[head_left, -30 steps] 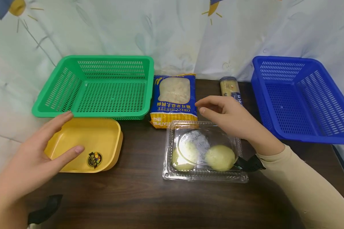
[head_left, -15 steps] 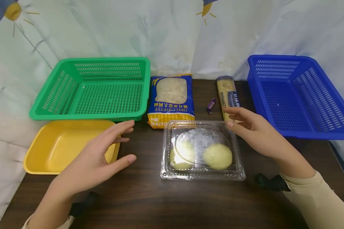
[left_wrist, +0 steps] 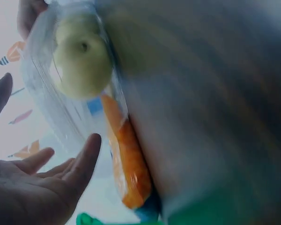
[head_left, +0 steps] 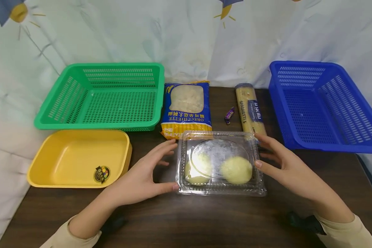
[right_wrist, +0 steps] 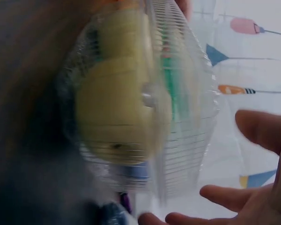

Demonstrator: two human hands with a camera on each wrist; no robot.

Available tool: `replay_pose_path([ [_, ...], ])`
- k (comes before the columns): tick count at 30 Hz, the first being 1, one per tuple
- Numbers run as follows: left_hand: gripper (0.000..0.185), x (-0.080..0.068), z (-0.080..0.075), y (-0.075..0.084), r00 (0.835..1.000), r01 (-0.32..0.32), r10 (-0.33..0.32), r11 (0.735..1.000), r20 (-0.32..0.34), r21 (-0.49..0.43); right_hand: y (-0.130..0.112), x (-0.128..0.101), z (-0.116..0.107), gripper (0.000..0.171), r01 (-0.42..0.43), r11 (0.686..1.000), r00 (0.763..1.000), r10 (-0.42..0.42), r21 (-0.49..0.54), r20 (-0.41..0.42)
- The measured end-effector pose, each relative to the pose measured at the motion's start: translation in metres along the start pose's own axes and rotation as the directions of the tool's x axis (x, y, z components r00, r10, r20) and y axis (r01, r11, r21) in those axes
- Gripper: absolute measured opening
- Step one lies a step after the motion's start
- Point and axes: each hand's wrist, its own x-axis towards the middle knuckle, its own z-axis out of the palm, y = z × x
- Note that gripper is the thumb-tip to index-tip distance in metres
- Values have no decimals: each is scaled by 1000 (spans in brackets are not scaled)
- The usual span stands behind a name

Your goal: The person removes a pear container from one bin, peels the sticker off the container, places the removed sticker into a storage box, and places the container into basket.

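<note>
A clear plastic clamshell container point(head_left: 218, 191) sits on the dark wooden table point(head_left: 179, 220). Through its lid show two pale yellow-green round fruits, one on the left point(head_left: 199, 170) and one on the right point(head_left: 236, 170); the left wrist view shows a stem hollow on one fruit point(left_wrist: 82, 63). My left hand point(head_left: 144, 179) is at the container's left side, thumb and fingers spread, thumb tip right at the lower left edge. On the other side, my right hand point(head_left: 289, 168) has its fingertips right at the right edge. Both hands' fingers are relaxed, not curled round anything.
Behind the container lie a blue bag of orecchiette pasta point(head_left: 187, 106), a small purple-wrapped candy point(head_left: 229, 115) and a spaghetti pack point(head_left: 250, 108). A green basket point(head_left: 99, 125) and yellow tub point(head_left: 80, 158) stand left, a blue basket point(head_left: 322, 146) right. A patterned curtain point(head_left: 186, 38) hangs behind.
My left hand has moved right, from over the yellow tub to the container's left side. My right hand has shifted right and nearer, from above the container to its right edge.
</note>
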Motion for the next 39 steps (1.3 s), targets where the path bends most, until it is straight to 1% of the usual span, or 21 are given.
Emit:
replay_pose_path([
  [3, 112, 6, 6, 0, 1000, -6, 7, 999, 26, -33, 7, -6, 5, 83, 24, 999, 999, -25, 47, 21],
  [6, 116, 9, 10, 1, 999, 8, -6, 998, 45, -58, 12, -10, 10, 93, 55, 994, 998, -58, 90, 35],
  [9, 117, 12, 12, 2, 999, 28, -24, 996, 46, -89, 15, -10, 13, 105, 64, 991, 996, -70, 119, 48],
  [12, 117, 12, 14, 1, 999, 36, -31, 992, 38, -120, 17, -9, 13, 111, 62, 989, 996, -70, 132, 57],
  [17, 118, 12, 17, -1, 999, 42, -37, 983, 26, -181, 20, -6, 12, 111, 62, 987, 996, -71, 150, 52],
  [21, 120, 13, 19, -3, 998, 59, -55, 970, 23, -236, 23, -7, 11, 112, 68, 978, 995, -81, 199, 56],
  [24, 119, 14, 20, -3, 998, 66, -65, 966, 14, -252, 25, -6, 10, 114, 77, 968, 993, -95, 238, 66],
  [27, 117, 15, 20, -5, 999, 53, -54, 964, 3, -259, 27, -5, 9, 115, 91, 958, 991, -115, 271, 75],
  [33, 116, 15, 23, -6, 999, 29, -35, 961, -20, -276, 29, -4, 11, 117, 95, 940, 990, -123, 326, 67],
  [39, 115, 14, 23, -5, 999, 12, -24, 953, -35, -302, 28, -3, 10, 116, 95, 931, 990, -126, 351, 65],
])
